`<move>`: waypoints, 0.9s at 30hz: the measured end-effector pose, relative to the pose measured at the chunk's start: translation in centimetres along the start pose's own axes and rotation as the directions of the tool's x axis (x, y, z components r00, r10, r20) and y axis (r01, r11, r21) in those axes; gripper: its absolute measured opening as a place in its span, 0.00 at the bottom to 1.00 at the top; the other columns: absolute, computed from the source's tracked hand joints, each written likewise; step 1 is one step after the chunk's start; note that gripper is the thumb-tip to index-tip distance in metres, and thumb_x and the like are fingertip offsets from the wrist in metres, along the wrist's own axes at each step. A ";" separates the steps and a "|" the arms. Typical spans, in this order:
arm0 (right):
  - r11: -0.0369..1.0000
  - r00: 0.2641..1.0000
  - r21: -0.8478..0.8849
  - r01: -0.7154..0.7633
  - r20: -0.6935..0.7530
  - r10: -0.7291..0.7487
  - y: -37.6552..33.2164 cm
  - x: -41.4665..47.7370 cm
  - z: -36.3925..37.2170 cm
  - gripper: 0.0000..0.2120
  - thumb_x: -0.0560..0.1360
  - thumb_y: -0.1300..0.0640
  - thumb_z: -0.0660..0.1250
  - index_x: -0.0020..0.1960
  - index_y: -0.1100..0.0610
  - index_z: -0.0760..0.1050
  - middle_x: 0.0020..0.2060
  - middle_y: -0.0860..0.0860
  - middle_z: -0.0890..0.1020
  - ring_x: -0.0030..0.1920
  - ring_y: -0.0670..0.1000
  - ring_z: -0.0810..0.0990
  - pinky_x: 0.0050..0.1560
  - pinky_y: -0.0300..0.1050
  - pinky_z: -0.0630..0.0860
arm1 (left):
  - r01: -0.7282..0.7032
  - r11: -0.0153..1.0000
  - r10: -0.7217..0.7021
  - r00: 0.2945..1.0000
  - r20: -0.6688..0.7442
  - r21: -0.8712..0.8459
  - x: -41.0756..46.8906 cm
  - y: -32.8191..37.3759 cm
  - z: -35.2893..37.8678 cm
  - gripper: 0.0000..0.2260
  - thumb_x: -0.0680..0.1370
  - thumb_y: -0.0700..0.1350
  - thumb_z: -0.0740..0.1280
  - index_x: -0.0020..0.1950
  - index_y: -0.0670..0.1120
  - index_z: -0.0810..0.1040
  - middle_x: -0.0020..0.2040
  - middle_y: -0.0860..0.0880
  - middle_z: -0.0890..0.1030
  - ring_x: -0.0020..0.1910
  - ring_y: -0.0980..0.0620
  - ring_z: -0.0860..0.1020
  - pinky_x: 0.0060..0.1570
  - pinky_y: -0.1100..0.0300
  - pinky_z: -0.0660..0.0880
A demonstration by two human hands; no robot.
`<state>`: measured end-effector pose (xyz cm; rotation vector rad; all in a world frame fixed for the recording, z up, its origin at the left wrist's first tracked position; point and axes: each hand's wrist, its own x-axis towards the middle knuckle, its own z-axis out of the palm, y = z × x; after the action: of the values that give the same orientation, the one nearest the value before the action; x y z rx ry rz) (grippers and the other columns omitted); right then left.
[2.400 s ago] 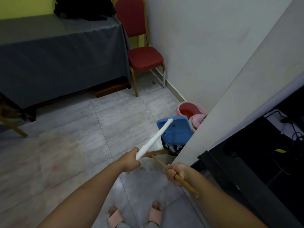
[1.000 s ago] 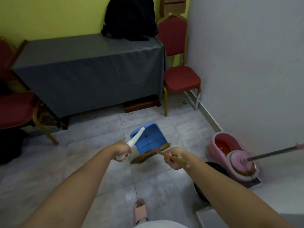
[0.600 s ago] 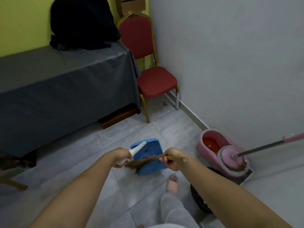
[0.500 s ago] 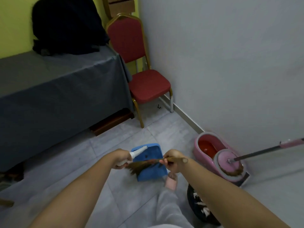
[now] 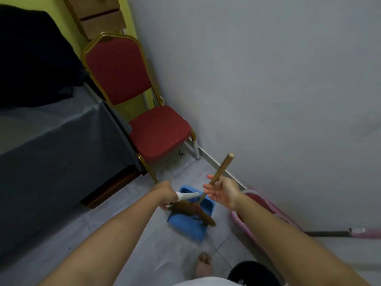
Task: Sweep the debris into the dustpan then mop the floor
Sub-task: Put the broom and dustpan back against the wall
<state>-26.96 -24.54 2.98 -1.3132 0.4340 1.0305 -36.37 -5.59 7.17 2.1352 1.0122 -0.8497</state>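
Note:
My left hand [image 5: 165, 195] grips the white handle of the blue dustpan [image 5: 190, 226], which hangs tilted just above the grey tiled floor. The broom [image 5: 219, 171] stands almost upright, its brown bristles lying on the dustpan. My right hand [image 5: 222, 193] holds the wooden stick only loosely, between thumb and forefinger. Its fingers are spread and the palm shows. I cannot make out any debris in the pan.
A pink mop bucket [image 5: 259, 205] sits by the white wall to the right, with the mop's handle [image 5: 334, 233] sticking out of it. A black bin [image 5: 253, 271] is at my feet. A red chair [image 5: 158, 133] and a grey-clothed table [image 5: 51, 145] stand to the left.
I have stepped closer to the wall corner. The broom has swung from lying across the dustpan to nearly upright, and my right hand's fingers have loosened around the stick.

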 end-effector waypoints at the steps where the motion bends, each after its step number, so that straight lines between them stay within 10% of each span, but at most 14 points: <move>1: 0.997 0.999 -0.069 0.038 -0.007 -0.038 -1.2 0.4 -0.1 0.17 0.78 0.62 0.52 0.57 0.54 0.77 0.49 0.59 0.84 0.36 0.53 0.85 0.36 0.43 0.79 | -0.028 1.000 0.028 0.999 0.019 -0.005 0.7 1.5 -0.6 0.18 0.74 0.40 0.70 0.62 0.39 0.73 0.53 0.41 0.78 0.49 0.42 0.83 0.47 0.49 0.83; 8: 0.870 0.942 -0.459 0.180 -0.173 -0.287 -6.9 3.5 -1.6 0.08 0.75 0.61 0.61 0.52 0.52 0.74 0.39 0.54 0.82 0.25 0.47 0.80 0.28 0.37 0.77 | -0.290 0.953 0.297 0.952 -0.076 0.087 7.0 11.0 -4.0 0.16 0.74 0.46 0.70 0.57 0.38 0.76 0.55 0.41 0.80 0.53 0.42 0.80 0.51 0.51 0.80; 15: 0.682 0.719 -0.713 0.160 -0.389 -0.576 -13.4 8.0 -4.4 0.05 0.76 0.50 0.66 0.43 0.50 0.78 0.32 0.46 0.82 0.29 0.44 0.81 0.36 0.42 0.78 | -0.441 0.878 0.451 0.892 -0.013 0.186 15.4 19.3 -4.5 0.08 0.72 0.47 0.71 0.46 0.44 0.77 0.52 0.40 0.82 0.51 0.43 0.80 0.49 0.57 0.76; 27: 0.695 0.577 -0.716 -0.065 -0.595 -0.559 -21.5 15.6 -6.6 0.06 0.78 0.51 0.65 0.51 0.51 0.77 0.38 0.47 0.80 0.40 0.51 0.82 0.37 0.40 0.74 | -0.573 0.777 0.554 0.819 0.151 0.261 25.2 30.7 -4.0 0.17 0.70 0.51 0.72 0.53 0.43 0.79 0.52 0.42 0.82 0.51 0.42 0.81 0.50 0.55 0.79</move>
<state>0.39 -23.10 1.66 -2.4588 0.4930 0.2300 2.46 -7.79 -1.71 2.4446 0.1638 -0.7876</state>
